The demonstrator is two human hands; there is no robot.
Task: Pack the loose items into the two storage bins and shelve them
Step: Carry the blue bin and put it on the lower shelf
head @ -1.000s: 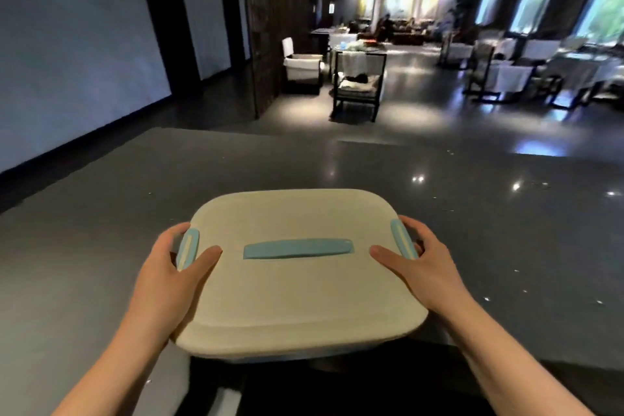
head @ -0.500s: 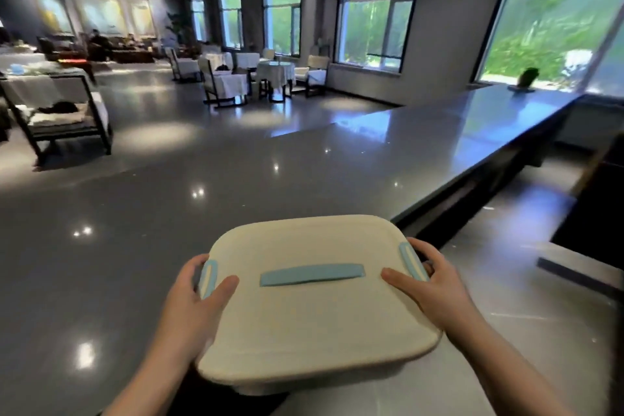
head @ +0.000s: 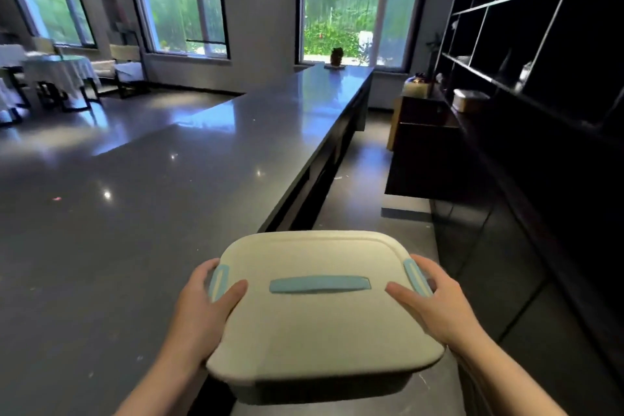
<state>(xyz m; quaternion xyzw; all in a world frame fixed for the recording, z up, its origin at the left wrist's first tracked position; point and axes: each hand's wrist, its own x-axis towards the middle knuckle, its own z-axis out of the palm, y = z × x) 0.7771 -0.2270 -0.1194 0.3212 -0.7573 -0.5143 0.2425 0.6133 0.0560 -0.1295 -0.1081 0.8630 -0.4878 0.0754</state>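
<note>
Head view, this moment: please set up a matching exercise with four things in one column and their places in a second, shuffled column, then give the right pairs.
Things:
1. storage bin
2. left hand
3. small dark figure
4. white lidded container

Places:
A. on the far end of the counter, by the window
B. on the dark shelving at the right
C. carried between both hands, right hand on its other side
D. gripping the bin's side by a blue latch, thumb on the lid

Pairs: 1-C, 2-D, 3-A, 4-B
</note>
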